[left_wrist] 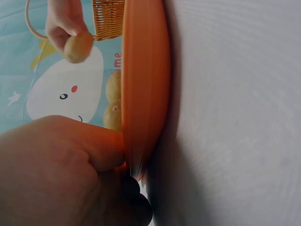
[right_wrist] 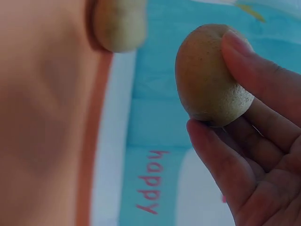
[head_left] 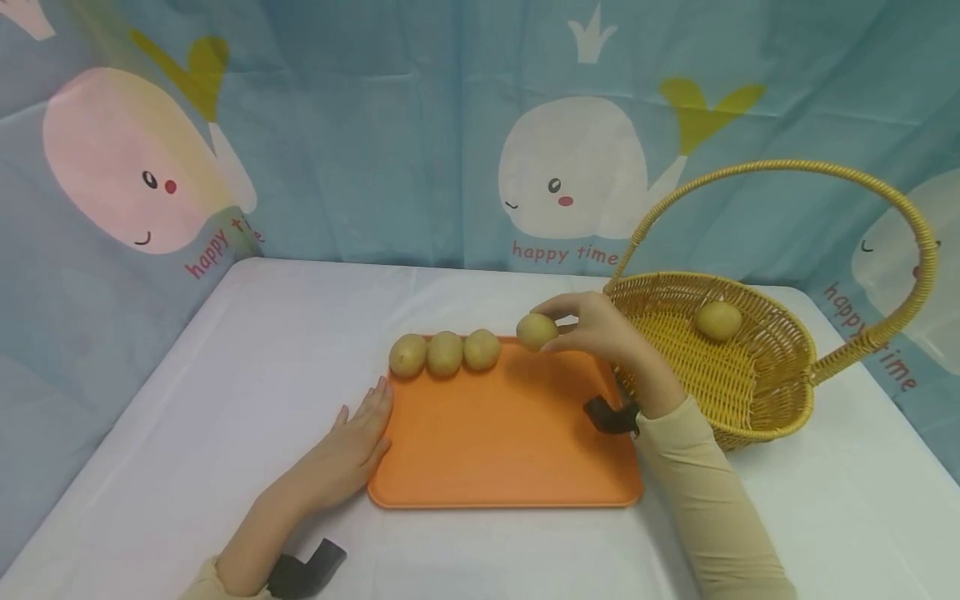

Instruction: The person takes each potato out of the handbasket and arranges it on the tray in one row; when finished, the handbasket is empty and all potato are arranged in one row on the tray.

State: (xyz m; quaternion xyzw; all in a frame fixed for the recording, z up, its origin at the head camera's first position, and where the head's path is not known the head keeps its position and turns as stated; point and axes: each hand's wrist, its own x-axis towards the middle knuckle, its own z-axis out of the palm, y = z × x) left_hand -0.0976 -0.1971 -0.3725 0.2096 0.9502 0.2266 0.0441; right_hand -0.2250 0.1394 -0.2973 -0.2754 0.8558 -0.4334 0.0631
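Observation:
My right hand (head_left: 600, 329) pinches a potato (head_left: 536, 332) between thumb and fingers above the back edge of the orange tray (head_left: 510, 442). The right wrist view shows this potato (right_wrist: 209, 75) held at the fingertips of the right hand (right_wrist: 268, 174). Three potatoes (head_left: 445, 354) stand side by side in the tray's back left corner, left of the held one. My left hand (head_left: 341, 458) lies along the tray's left edge with its fingers extended, touching the rim. In the left wrist view, the left hand (left_wrist: 61, 165) is against the tray's side (left_wrist: 146, 70).
A yellow wicker basket (head_left: 772, 408) with a tall arched handle stands right of the tray, close to my right forearm, with one potato (head_left: 718, 321) inside. White cloth (head_left: 202, 392) covers the table. A blue printed curtain (head_left: 375, 150) hangs behind it.

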